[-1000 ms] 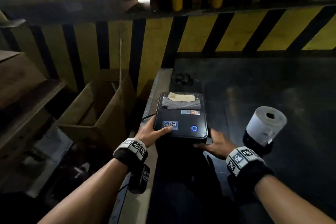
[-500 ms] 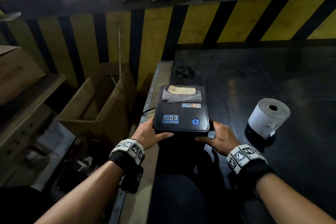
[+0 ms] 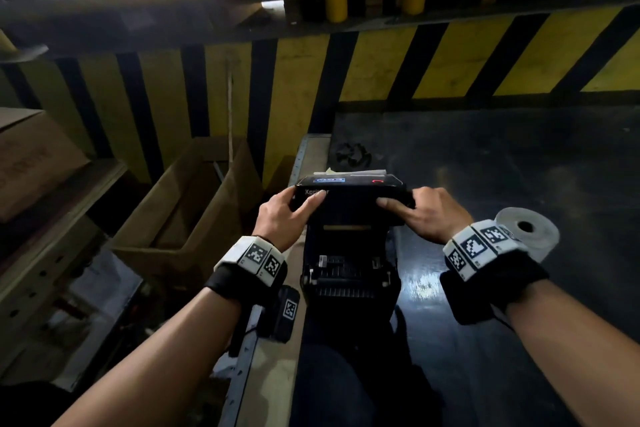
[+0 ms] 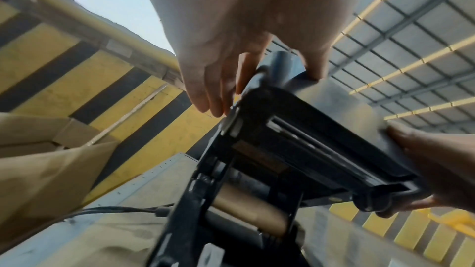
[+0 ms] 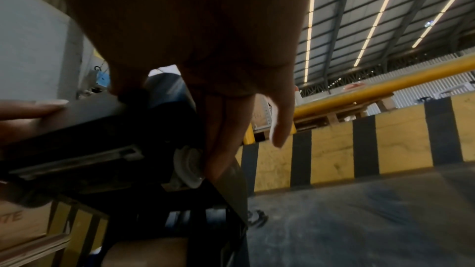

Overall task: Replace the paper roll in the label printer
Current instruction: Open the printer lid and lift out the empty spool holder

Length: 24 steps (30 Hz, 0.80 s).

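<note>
From the head view I see the label printer (image 3: 348, 274) sitting at twelve o'clock on the dark surface (image 3: 485, 340), its paper bay exposed. My left hand (image 3: 282, 218) grips the raised lid (image 3: 349, 192) at its ten o'clock corner, thumb on the front edge and fingers curled round the side; my right hand (image 3: 427, 213) grips the opposite corner likewise. Under the lid the left wrist view shows a brown cardboard core (image 4: 250, 213) lying in the bay. A fresh white paper roll (image 3: 531, 236) stands at two o'clock, near the printer. Further off, at ten o'clock, an open cardboard box (image 3: 187, 215) sits below a yellow-and-black striped barrier (image 3: 381, 73).
</note>
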Tool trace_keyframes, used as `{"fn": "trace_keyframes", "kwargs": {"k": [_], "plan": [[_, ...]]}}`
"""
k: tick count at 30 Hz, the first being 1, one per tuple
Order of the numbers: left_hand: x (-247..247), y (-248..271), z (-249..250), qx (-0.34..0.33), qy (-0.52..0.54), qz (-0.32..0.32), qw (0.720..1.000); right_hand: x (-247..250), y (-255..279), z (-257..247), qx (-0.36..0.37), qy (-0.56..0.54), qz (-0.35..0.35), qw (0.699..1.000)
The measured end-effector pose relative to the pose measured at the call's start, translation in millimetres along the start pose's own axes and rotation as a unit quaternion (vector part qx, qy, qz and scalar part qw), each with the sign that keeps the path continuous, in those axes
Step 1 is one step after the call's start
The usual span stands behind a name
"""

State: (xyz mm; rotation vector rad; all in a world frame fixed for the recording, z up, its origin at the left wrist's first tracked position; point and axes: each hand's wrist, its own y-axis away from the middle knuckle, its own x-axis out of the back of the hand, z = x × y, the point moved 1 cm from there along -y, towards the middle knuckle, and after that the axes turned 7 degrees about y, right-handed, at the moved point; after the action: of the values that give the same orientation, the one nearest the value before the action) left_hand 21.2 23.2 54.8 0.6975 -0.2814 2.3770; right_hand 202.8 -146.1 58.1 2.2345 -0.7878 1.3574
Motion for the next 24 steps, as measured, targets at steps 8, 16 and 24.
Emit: {"fn": "trace_keyframes", "kwargs": {"k": [8, 16, 24], "plan": [[4.4, -50.4, 30.6, 0.002, 0.153, 0.051, 0.987, 30.6, -50.7, -23.4, -0.069, -0.020, 0.030, 0.997], [-6.6, -94.1, 36.7, 0.014, 0.188, 0.057, 0.980, 38.6, -70.3, -24.7, 0.014, -0.087, 0.119, 0.989], [-13.4, -113.1, 35.6, 0.002, 0.137, 0.074, 0.988, 24.4, -79.3, -17.3, 0.042, -0.072, 0.067, 0.994]]}}
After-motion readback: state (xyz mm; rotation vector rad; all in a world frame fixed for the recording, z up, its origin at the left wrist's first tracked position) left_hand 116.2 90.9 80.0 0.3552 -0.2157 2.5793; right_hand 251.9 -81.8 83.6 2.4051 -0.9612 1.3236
